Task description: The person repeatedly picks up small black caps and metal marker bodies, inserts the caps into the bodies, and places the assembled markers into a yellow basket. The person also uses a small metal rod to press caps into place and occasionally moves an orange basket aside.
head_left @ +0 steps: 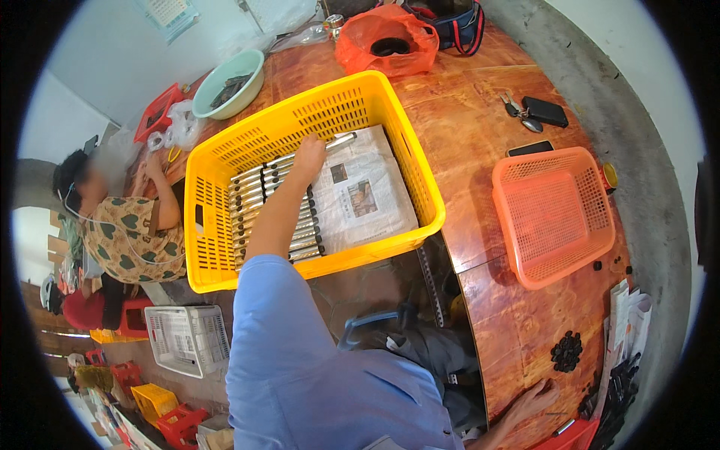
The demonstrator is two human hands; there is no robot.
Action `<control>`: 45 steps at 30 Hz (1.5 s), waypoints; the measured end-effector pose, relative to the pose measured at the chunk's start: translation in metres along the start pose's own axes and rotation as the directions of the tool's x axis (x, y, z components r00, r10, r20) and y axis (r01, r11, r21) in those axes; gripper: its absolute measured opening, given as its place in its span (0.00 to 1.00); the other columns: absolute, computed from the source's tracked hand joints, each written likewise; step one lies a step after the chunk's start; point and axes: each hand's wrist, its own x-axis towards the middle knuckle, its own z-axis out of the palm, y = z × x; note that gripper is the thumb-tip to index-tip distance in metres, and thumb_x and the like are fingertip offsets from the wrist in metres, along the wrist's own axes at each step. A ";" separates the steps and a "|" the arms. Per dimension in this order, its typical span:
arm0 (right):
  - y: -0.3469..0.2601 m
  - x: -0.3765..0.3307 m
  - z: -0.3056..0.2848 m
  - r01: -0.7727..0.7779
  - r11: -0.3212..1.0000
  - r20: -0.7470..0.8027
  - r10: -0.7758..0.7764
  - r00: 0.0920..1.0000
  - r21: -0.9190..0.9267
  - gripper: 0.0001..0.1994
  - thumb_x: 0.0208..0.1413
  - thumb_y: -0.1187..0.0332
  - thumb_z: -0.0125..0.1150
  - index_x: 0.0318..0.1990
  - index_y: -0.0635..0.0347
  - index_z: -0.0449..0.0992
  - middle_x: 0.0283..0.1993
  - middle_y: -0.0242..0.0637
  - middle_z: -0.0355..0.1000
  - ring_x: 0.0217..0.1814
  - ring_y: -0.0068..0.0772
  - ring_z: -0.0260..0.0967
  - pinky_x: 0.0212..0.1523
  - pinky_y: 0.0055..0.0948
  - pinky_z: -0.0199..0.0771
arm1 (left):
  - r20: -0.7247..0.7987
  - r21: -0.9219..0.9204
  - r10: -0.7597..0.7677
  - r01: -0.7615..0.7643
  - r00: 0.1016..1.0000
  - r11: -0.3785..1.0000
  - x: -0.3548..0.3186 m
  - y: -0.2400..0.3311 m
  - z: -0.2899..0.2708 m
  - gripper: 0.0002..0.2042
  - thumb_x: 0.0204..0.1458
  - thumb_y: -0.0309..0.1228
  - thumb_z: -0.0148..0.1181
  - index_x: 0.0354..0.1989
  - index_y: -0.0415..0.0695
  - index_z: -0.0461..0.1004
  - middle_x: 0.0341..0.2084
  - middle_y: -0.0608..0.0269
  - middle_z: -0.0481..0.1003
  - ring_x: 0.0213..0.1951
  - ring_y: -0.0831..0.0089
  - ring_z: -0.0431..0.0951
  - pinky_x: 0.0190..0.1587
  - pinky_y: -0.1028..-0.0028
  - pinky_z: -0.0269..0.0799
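In the yellow crate (225,161) at the tabletop's (465,142) left edge, left hand (308,154) was down on the rows of metal tubes (259,199), fingers curled around the end of one tube (339,140) at the far end of the stack. Looked like a closed grip on it, though the fingertips were hidden under the hand. Tube lay tilted across a folded newspaper (364,195) lining the crate's right half.

Right hand (534,397) was flat on the tabletop's near edge, fingers spread, gripping nothing. Small pile of black caps (567,350) just beyond it, and a red tray corner (577,435) nearby.

Handling guess: tubes were rigid, smooth, probably slippery and moderately heavy in bulk, light singly. Best held near mid-length or pinched firmly at one end; they'd roll if nudged.

Also on the tabletop: orange basket (553,214) toward the right edge, phone (529,148) and wallet (545,111) with keys (517,111) behind it, orange bag (386,37) at the far edge, green bowl (229,82) at the far left corner. Another person (131,221) sat off the left edge.
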 end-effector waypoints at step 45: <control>0.023 -0.001 0.018 0.005 0.974 -0.015 -0.009 1.000 -0.227 0.16 0.71 0.63 0.49 0.54 0.70 0.69 0.52 0.54 0.67 0.56 0.58 0.65 0.57 0.48 0.66 | 0.003 0.126 0.004 -0.004 1.000 0.992 -0.001 0.037 0.054 0.35 0.62 0.52 0.54 0.71 0.44 0.58 0.66 0.54 0.60 0.68 0.54 0.58 0.64 0.43 0.61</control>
